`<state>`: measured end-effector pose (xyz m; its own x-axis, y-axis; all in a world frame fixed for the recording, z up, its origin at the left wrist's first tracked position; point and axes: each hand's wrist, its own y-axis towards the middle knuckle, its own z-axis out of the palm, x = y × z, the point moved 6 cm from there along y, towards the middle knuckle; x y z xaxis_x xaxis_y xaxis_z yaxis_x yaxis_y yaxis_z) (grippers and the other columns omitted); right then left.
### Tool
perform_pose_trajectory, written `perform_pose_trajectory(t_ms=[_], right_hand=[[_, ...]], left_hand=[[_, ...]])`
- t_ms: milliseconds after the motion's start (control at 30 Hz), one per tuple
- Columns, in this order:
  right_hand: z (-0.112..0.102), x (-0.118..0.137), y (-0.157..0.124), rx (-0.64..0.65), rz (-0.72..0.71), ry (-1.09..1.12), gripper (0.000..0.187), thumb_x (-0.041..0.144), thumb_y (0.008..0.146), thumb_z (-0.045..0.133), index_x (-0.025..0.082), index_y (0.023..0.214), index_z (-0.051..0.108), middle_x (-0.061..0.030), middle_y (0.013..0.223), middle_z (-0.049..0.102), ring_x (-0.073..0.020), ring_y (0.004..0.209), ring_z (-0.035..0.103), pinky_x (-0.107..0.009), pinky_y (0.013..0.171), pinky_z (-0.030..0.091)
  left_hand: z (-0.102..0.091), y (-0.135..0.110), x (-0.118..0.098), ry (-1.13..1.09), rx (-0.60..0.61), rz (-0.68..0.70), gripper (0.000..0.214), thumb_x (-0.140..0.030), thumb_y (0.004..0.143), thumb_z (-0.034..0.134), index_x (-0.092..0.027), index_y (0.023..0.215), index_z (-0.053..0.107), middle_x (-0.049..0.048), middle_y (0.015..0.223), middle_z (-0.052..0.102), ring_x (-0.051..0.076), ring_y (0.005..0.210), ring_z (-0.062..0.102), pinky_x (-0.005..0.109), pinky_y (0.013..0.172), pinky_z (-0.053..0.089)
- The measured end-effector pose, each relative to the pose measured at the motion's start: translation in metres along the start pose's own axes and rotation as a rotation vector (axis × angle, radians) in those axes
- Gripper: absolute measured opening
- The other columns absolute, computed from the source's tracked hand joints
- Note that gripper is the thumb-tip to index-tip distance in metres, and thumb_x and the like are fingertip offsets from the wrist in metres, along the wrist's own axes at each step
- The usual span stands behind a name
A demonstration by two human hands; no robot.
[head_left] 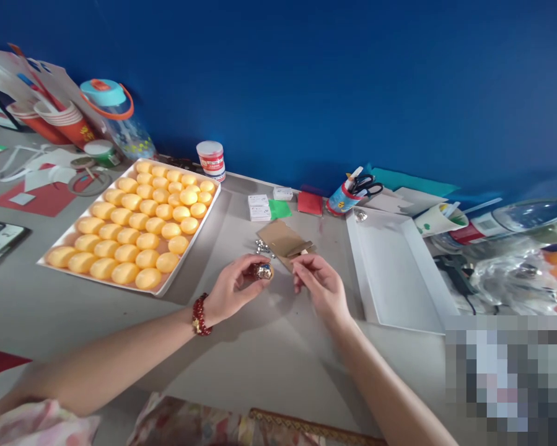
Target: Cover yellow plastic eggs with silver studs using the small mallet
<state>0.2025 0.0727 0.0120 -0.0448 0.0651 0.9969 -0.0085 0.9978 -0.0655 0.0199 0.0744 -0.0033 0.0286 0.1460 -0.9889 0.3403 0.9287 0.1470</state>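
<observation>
My left hand [238, 282] is closed around a small round object [263, 271] with a shiny, silvery, mirror-like top; I cannot tell its kind. To its right, the fingertips of my right hand [320, 284] are pinched together, and whatever they hold is too small to name. Just beyond that hand lies a brown piece of cardboard [280, 238] with a small dark strip on it. Several small silver pieces [262, 246] are scattered beside the cardboard, behind my left hand.
At left stands a shallow white box [170, 285] full of orange balls [139, 221]. A long white tray [399, 272] lies at right. Small white boxes [258, 208], a red square [310, 203], a pen cup [342, 199] with scissors and a white-lidded jar [211, 160] line the blue wall.
</observation>
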Motion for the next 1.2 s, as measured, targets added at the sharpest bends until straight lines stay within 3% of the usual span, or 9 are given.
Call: perform_pose_trajectory(t_ms=[167, 233, 333, 467, 633, 833, 1067, 1200], right_hand=[[-0.031, 0.019, -0.008, -0.024, -0.348, -0.976, 0.021, 0.035, 0.091, 0.058, 0.022, 0.106, 0.063, -0.0110, 0.109, 0.065, -0.0299, 0.100, 0.060, -0.044, 0.088, 0.047], [-0.041, 0.011, -0.014, -0.050, -0.340, -1.206, 0.026, 0.033, 0.093, 0.054, 0.021, 0.115, 0.061, -0.0124, 0.110, 0.065, -0.0320, 0.101, 0.059, -0.045, 0.087, 0.048], [-0.049, -0.004, -0.021, -0.063, -0.291, -1.368, 0.030, 0.031, 0.096, 0.047, 0.020, 0.123, 0.057, -0.0125, 0.106, 0.066, -0.0314, 0.097, 0.062, -0.042, 0.079, 0.050], [-0.051, -0.008, -0.022, -0.085, -0.318, -1.419, 0.031, 0.026, 0.099, 0.039, 0.018, 0.123, 0.057, -0.0125, 0.099, 0.066, -0.0302, 0.092, 0.064, -0.039, 0.074, 0.051], [-0.053, 0.020, -0.033, -0.173, -0.461, -1.226, 0.030, 0.025, 0.101, 0.036, 0.018, 0.124, 0.053, -0.0134, 0.102, 0.065, -0.0251, 0.086, 0.065, -0.035, 0.071, 0.052], [-0.027, 0.044, -0.058, 0.073, -0.646, -0.995, 0.021, 0.018, 0.098, 0.047, 0.019, 0.117, 0.055, -0.0094, 0.095, 0.065, -0.0193, 0.080, 0.063, -0.028, 0.067, 0.052], [-0.013, 0.043, -0.060, 0.145, -0.643, -0.976, 0.026, 0.015, 0.098, 0.045, 0.018, 0.121, 0.056, -0.0089, 0.093, 0.066, -0.0187, 0.079, 0.065, -0.027, 0.066, 0.052], [-0.013, 0.040, -0.059, 0.143, -0.649, -0.977, 0.024, 0.015, 0.098, 0.046, 0.017, 0.120, 0.056, -0.0097, 0.093, 0.066, -0.0196, 0.079, 0.064, -0.028, 0.066, 0.052]], left_hand=[[-0.002, -0.001, -0.001, -0.025, -0.022, -0.017, 0.034, -0.029, 0.088, 0.064, -0.020, 0.121, 0.061, 0.0098, 0.108, 0.067, 0.019, 0.094, 0.066, 0.032, 0.083, 0.057], [-0.001, -0.002, 0.000, -0.053, -0.009, -0.047, 0.035, -0.029, 0.089, 0.064, -0.020, 0.122, 0.059, 0.0097, 0.108, 0.067, 0.019, 0.095, 0.067, 0.032, 0.083, 0.057], [0.000, -0.003, 0.001, -0.069, 0.000, -0.076, 0.038, -0.029, 0.088, 0.065, -0.020, 0.123, 0.058, 0.0094, 0.108, 0.066, 0.019, 0.095, 0.067, 0.031, 0.082, 0.058], [-0.001, -0.002, -0.001, -0.029, -0.014, -0.065, 0.038, -0.030, 0.087, 0.065, -0.020, 0.123, 0.058, 0.0095, 0.108, 0.065, 0.020, 0.095, 0.066, 0.030, 0.080, 0.058], [-0.002, 0.000, -0.002, 0.043, -0.033, -0.047, 0.036, -0.031, 0.086, 0.066, -0.020, 0.121, 0.061, 0.0085, 0.106, 0.064, 0.018, 0.089, 0.063, 0.030, 0.080, 0.057], [-0.001, 0.003, 0.002, -0.041, -0.042, -0.035, 0.036, -0.033, 0.086, 0.067, -0.019, 0.119, 0.062, 0.0064, 0.099, 0.062, 0.016, 0.085, 0.060, 0.030, 0.079, 0.054], [-0.001, 0.002, 0.004, -0.005, -0.038, -0.042, 0.038, -0.035, 0.086, 0.067, -0.019, 0.121, 0.063, 0.0073, 0.099, 0.064, 0.017, 0.083, 0.059, 0.028, 0.073, 0.053], [0.000, 0.002, 0.005, -0.037, -0.029, -0.031, 0.039, -0.033, 0.087, 0.067, -0.020, 0.123, 0.063, 0.0108, 0.111, 0.064, 0.020, 0.094, 0.062, 0.031, 0.080, 0.054]])
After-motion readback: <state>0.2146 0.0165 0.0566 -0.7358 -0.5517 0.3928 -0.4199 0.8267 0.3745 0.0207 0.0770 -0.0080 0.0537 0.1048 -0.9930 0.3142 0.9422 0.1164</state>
